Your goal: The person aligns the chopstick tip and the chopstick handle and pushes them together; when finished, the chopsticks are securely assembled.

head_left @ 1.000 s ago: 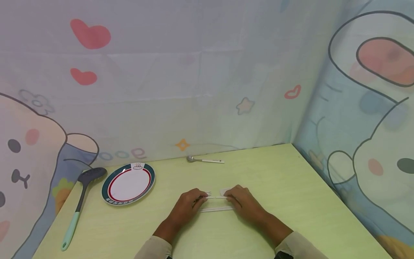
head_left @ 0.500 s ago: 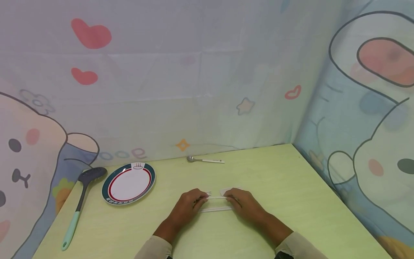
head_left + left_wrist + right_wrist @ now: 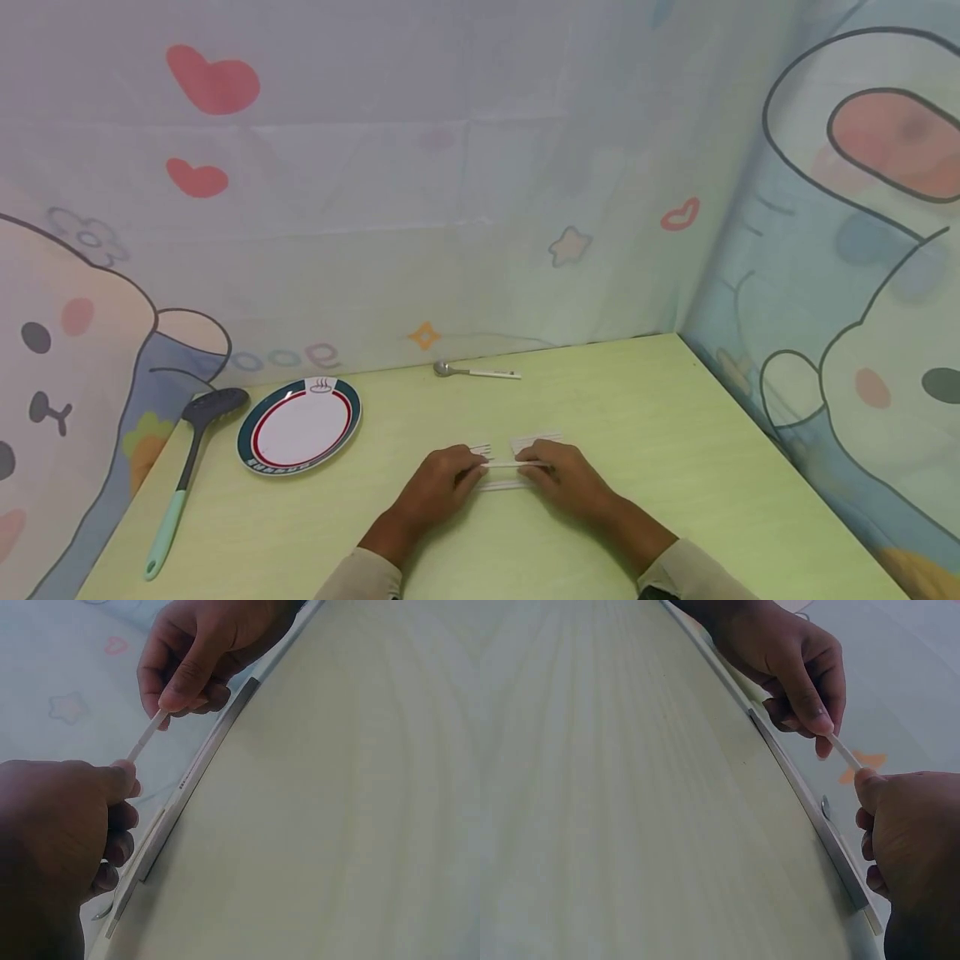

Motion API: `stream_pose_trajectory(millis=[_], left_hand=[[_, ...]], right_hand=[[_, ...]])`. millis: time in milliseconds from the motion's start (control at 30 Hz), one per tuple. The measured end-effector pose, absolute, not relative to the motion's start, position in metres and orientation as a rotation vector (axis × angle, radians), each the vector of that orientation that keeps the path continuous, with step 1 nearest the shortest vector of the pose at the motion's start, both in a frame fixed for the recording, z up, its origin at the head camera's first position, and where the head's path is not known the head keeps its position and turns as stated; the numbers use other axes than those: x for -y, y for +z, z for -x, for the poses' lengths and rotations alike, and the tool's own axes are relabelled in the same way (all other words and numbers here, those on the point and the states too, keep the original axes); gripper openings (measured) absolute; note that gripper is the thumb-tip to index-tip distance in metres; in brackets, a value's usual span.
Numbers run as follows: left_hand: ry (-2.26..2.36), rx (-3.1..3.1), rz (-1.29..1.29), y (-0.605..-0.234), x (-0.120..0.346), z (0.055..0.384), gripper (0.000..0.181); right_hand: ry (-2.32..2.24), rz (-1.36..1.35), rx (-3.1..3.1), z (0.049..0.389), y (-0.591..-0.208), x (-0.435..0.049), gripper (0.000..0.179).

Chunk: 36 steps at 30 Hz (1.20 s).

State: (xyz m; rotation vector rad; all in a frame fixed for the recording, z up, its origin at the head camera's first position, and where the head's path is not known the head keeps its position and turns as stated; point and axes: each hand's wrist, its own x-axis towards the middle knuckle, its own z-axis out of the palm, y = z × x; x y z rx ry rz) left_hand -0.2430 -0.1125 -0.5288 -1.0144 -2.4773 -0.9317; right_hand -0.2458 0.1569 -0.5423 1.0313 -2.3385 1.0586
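Observation:
A thin white stick (image 3: 501, 465) is stretched level between my two hands. My left hand (image 3: 437, 485) pinches one end between thumb and fingers, and my right hand (image 3: 561, 477) pinches the other. The same stick (image 3: 147, 739) shows in the left wrist view, held above the table surface. Several flat white strips lie around the hands: one strip (image 3: 502, 485) in front, a set of narrow ends (image 3: 481, 450) beyond the left fingers, and a ridged piece (image 3: 536, 440) beyond the right fingers. The hands hide parts of these strips.
On the left of the pale green table (image 3: 675, 467) are a white plate (image 3: 302, 427) with a dark green rim and a black slotted turner (image 3: 197, 433) with a mint handle. Near the back edge lies a small spoon (image 3: 476, 372). Printed cloth walls (image 3: 360, 167) enclose the back and sides.
Both hands have shifted slightly toward the body, and the stick with them. More of the ridged white piece beyond the right hand now shows. The plate, turner and spoon stay in place.

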Motion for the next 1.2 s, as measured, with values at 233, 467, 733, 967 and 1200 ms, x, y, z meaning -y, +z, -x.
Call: stream_pose_trajectory(millis=[233, 467, 733, 967, 1200], left_hand=[[-0.809, 2.43, 1.016, -0.53, 0.106, 0.239, 0.012], [-0.809, 2.367, 1.023, -0.527, 0.1, 0.235, 0.01], [-0.829, 2.501, 0.927, -0.53, 0.102, 0.234, 0.013], [-0.797, 2.468, 0.913, -0.536, 0.107, 0.238, 0.015], [-0.802, 2.296, 1.013, -0.539, 0.111, 0.244, 0.009]], right_hand=[[1.102, -1.044, 2.312, 0.243, -0.542, -0.154, 0.006], [1.173, -1.016, 2.328, 0.242, -0.54, -0.153, 0.005], [1.106, -0.997, 2.359, 0.244, -0.543, -0.155, 0.007], [0.947, -0.913, 2.402, 0.25, -0.546, -0.165, 0.009], [0.97, -0.982, 2.325, 0.254, -0.546, -0.171, 0.007]])
